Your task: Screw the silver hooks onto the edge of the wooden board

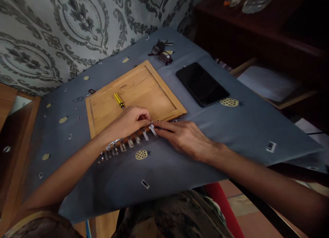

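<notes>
Along the near edge of a framed wooden board, a row of small metal clips sticks out toward the person, and both hands meet at its right end. The left hand reaches across the board's near side, its fingers curled and the thumb narrow against the forefinger, close to the end clip. The right hand comes in from the other side, palm down, with two fingers stretched out, their tips at the same clip. Whether either hand grips it firmly, I cannot tell.

The board lies flat on the bench, which is covered by a blue-grey cloth printed with yellow pineapples. On the board, just beyond the left hand, lies a yellow and black screwdriver, its shaft pointing toward that hand. A dark phone rests to the right of the board, apart from it. Beyond the board's far corner are a pair of glasses and some keys. Farther right, papers lie in a pulled-out drawer, and a clear bottle shows on the dark cabinet.
</notes>
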Tool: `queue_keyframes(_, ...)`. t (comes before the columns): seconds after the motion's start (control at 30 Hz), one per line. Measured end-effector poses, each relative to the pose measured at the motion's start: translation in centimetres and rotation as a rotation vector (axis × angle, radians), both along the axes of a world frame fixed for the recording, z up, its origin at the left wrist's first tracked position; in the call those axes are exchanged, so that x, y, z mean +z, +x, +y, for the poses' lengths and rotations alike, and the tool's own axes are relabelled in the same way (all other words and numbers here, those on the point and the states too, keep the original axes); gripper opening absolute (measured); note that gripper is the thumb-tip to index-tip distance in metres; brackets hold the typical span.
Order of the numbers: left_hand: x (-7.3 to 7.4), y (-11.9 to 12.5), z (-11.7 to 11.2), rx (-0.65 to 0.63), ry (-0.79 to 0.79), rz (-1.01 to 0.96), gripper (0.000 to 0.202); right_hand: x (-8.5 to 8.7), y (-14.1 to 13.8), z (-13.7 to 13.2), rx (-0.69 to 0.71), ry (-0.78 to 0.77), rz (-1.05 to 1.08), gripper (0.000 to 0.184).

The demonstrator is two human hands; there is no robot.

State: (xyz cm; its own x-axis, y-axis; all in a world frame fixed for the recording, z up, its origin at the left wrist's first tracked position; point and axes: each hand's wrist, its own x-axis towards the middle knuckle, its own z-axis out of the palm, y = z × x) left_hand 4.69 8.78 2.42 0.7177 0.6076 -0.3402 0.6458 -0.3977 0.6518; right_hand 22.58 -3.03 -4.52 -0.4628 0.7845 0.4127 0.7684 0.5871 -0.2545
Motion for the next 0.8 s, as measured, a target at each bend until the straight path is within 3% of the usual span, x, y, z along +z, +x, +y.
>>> queue_keyframes(0.53, -0.34, -0.28, 0.05, 0.041, -0.052, -0.006, 0.011, 0.15, 0.02, -0.08, 0.005, 0.036, 0.000, 0.035)
queue_keyframes(0.8, 0.29, 0.41, -0.31, -0.027, 0.066, 0.026, 0.011, 0.26, 0.01, -0.09, 0.006, 0.025, 0.010, 0.032)
